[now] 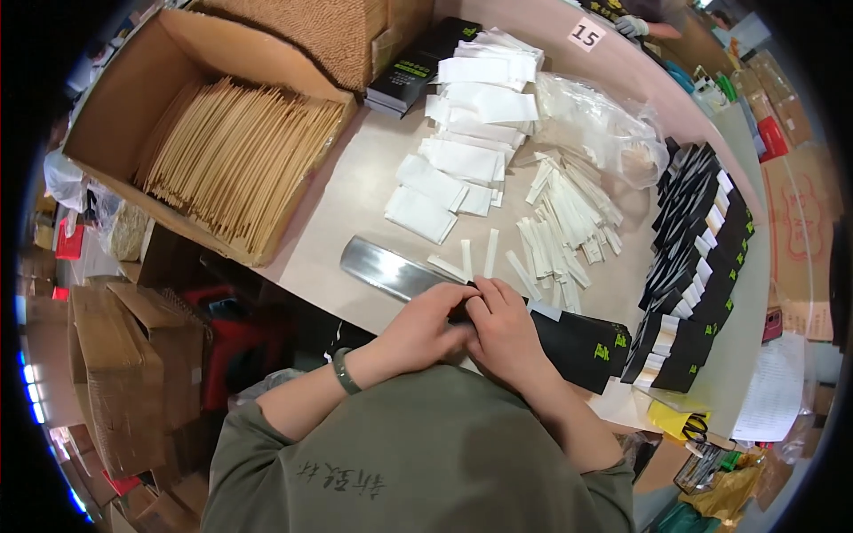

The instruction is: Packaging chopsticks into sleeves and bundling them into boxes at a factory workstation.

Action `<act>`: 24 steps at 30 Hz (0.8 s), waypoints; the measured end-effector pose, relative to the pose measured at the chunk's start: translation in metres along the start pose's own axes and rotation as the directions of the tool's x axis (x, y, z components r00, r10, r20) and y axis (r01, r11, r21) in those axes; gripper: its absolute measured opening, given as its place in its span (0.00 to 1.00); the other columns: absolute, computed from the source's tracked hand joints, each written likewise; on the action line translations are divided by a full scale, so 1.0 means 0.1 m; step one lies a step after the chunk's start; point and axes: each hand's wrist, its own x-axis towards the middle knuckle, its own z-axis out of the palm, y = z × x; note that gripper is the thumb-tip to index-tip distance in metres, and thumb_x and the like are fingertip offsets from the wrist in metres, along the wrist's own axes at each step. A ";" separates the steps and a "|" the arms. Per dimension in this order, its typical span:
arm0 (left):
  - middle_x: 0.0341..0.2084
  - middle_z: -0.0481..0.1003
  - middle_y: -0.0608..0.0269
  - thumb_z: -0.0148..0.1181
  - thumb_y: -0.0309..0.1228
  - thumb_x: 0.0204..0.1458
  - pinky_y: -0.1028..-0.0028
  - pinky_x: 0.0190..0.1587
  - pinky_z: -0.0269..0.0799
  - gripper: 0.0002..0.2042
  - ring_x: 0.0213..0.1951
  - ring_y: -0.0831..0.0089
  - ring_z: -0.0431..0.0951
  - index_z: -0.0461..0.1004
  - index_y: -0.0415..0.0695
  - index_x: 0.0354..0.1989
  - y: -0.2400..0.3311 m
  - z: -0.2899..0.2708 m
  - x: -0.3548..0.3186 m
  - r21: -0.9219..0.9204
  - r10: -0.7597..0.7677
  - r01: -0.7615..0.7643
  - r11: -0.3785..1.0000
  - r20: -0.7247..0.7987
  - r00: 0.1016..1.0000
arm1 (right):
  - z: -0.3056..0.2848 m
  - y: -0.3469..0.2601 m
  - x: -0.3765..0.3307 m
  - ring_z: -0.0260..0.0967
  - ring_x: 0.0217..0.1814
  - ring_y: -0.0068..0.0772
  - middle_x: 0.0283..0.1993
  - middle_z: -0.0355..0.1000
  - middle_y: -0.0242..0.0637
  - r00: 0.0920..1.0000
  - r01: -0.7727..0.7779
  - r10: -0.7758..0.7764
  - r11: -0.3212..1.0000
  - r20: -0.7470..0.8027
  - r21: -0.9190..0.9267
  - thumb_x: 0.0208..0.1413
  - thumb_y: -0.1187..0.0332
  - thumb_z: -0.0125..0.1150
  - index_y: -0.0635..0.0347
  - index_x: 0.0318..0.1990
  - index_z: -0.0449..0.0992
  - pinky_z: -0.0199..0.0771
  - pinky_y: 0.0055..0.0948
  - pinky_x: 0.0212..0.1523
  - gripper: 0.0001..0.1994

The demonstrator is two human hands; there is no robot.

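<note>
Our left hand [425, 322] and right hand [506, 330] met at the desk [355, 204] edge, fingers curled and pinching the open end of a black paper sleeve [577, 345]; flat and glossy, it lay rightward beside the metal channel [391, 269].

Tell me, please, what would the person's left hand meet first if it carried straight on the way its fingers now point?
The left hand points right, already against the right hand. Past that, it would probably meet the black paper sleeve both hands hold, though depth is hard to judge.
</note>
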 end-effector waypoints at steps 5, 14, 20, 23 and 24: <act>0.40 0.73 0.52 0.72 0.33 0.36 0.64 0.46 0.70 0.29 0.45 0.58 0.74 0.69 0.43 0.51 -0.07 -0.55 -0.05 0.727 0.257 -0.234 0.646 0.082 0.963 | -0.28 -0.06 0.03 0.66 0.50 0.53 0.48 0.66 0.50 0.995 0.095 -0.096 0.995 0.012 0.042 0.41 0.72 0.66 0.59 0.41 0.73 0.68 0.43 0.51 0.16; 0.29 0.75 0.57 0.69 0.35 0.42 0.69 0.36 0.72 0.20 0.30 0.61 0.76 0.71 0.39 0.42 0.07 -0.44 -0.11 0.137 -0.321 0.295 0.946 0.243 0.915 | -1.31 1.04 -0.69 0.62 0.60 0.53 0.58 0.66 0.50 0.964 -0.264 0.257 0.890 -0.070 -0.372 0.40 0.62 0.74 0.60 0.37 0.76 0.64 0.45 0.58 0.18; 0.49 0.71 0.46 0.65 0.29 0.41 0.66 0.45 0.72 0.21 0.41 0.57 0.76 0.69 0.38 0.46 0.24 0.03 -0.02 0.002 0.061 -0.074 0.997 0.551 0.832 | -0.42 0.34 -0.27 0.63 0.61 0.59 0.60 0.63 0.59 0.971 0.053 -0.062 0.998 0.232 0.046 0.47 0.61 0.65 0.67 0.45 0.72 0.62 0.45 0.62 0.21; 0.27 0.75 0.54 0.62 0.27 0.41 0.67 0.39 0.73 0.15 0.33 0.60 0.77 0.71 0.38 0.40 0.04 -0.18 -0.06 0.121 -0.240 0.212 0.970 0.312 0.919 | -0.43 0.12 -0.24 0.69 0.51 0.54 0.46 0.73 0.51 0.969 -0.245 0.242 0.968 0.046 0.054 0.53 0.56 0.61 0.63 0.27 0.71 0.70 0.43 0.52 0.16; 0.30 0.75 0.52 0.64 0.28 0.42 0.67 0.39 0.73 0.18 0.34 0.59 0.77 0.72 0.39 0.43 -0.01 -0.23 -0.12 0.197 -0.262 0.236 0.952 0.121 0.957 | -0.40 0.07 -0.19 0.69 0.51 0.54 0.46 0.73 0.51 0.968 -0.249 0.247 0.967 0.047 0.060 0.53 0.56 0.61 0.63 0.27 0.71 0.70 0.43 0.52 0.16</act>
